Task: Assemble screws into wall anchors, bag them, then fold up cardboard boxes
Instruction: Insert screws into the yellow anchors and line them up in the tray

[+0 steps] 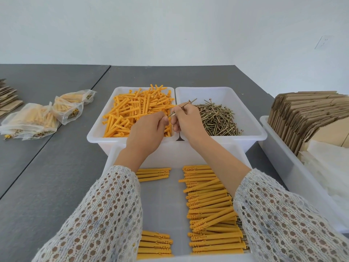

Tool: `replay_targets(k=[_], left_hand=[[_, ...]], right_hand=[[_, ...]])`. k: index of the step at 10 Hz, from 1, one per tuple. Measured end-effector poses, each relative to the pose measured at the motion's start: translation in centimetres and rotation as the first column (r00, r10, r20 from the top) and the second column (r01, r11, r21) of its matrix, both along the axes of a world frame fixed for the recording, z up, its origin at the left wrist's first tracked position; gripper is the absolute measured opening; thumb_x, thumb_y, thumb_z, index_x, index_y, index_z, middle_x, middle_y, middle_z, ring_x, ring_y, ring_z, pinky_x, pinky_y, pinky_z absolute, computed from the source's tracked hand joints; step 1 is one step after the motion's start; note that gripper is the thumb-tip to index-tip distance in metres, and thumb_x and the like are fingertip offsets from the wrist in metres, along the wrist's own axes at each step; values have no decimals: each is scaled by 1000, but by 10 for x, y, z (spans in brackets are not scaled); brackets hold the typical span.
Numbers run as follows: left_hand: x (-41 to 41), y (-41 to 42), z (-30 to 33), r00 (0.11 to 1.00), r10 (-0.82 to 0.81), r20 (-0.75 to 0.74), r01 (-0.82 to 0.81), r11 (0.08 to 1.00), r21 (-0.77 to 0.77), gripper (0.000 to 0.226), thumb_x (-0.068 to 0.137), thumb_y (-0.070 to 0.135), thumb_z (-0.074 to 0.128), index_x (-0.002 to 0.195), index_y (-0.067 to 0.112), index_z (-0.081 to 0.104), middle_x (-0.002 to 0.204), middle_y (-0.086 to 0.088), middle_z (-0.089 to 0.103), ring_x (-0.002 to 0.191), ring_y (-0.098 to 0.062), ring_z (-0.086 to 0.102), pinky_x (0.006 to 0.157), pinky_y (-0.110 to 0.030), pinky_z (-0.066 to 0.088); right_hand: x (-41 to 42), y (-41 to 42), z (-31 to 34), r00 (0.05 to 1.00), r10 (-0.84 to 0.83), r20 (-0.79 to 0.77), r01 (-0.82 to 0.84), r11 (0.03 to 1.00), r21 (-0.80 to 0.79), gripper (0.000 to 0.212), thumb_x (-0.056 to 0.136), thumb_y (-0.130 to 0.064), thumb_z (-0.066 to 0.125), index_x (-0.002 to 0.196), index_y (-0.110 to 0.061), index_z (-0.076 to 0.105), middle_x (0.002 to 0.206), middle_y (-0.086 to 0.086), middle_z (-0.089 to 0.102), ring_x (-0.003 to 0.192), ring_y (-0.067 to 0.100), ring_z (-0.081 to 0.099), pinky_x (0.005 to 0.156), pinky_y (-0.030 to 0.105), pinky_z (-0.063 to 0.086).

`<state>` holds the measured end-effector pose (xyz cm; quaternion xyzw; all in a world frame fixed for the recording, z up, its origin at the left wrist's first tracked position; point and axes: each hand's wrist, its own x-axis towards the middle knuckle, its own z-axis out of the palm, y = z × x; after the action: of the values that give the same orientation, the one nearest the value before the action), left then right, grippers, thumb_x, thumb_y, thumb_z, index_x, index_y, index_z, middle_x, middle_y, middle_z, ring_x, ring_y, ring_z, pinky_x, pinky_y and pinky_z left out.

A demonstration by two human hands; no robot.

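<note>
My right hand [186, 118] pinches a brass screw [186, 105] that slants up to the right, its tip pointing down-left at my left hand [149, 129]. The left hand's fingers are curled over the bin of loose orange wall anchors [132, 110]; what they hold is hidden. The white bin of loose screws [217, 118] stands to the right of that. In the near white tray [164, 205], rows of assembled anchors [209, 208] lie side by side.
Several filled clear bags [41, 118] lie on the grey table at the left, with flat cardboard [7, 99] beyond them. At the right a long white bin [279, 159] holds upright flat cardboard boxes [306, 118] and clear bags [328, 167].
</note>
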<state>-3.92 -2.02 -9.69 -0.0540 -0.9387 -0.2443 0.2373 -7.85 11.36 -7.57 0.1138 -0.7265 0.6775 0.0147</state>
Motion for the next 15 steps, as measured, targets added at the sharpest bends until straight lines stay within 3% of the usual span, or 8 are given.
replay_targets(k=[4, 12, 15], left_hand=[[2, 0, 5, 998, 0, 58, 1, 1000, -12, 31, 106, 29, 38, 91, 19, 62, 74, 2, 59, 70, -21, 55, 60, -38, 46], [3, -1, 7, 995, -20, 96, 20, 1000, 3, 33, 107, 29, 35, 88, 18, 60, 74, 1, 59, 70, -22, 55, 60, -36, 43], [3, -1, 6, 996, -30, 89, 28, 999, 29, 32, 107, 27, 36, 91, 13, 59, 73, -2, 58, 68, -24, 53, 59, -39, 42]], right_hand=[[-1, -1, -1, 1000, 4, 7, -4, 999, 42, 17, 99, -6, 43, 98, 1, 58, 62, 8, 58, 43, 17, 49, 44, 26, 42], [3, -2, -1, 999, 13, -45, -8, 992, 124, 14, 101, -10, 42, 99, -3, 54, 64, 7, 60, 45, 14, 50, 48, 24, 45], [1, -5, -3, 997, -4, -81, 13, 993, 115, 14, 99, -6, 46, 90, -2, 57, 58, 6, 59, 42, 16, 48, 46, 25, 44]])
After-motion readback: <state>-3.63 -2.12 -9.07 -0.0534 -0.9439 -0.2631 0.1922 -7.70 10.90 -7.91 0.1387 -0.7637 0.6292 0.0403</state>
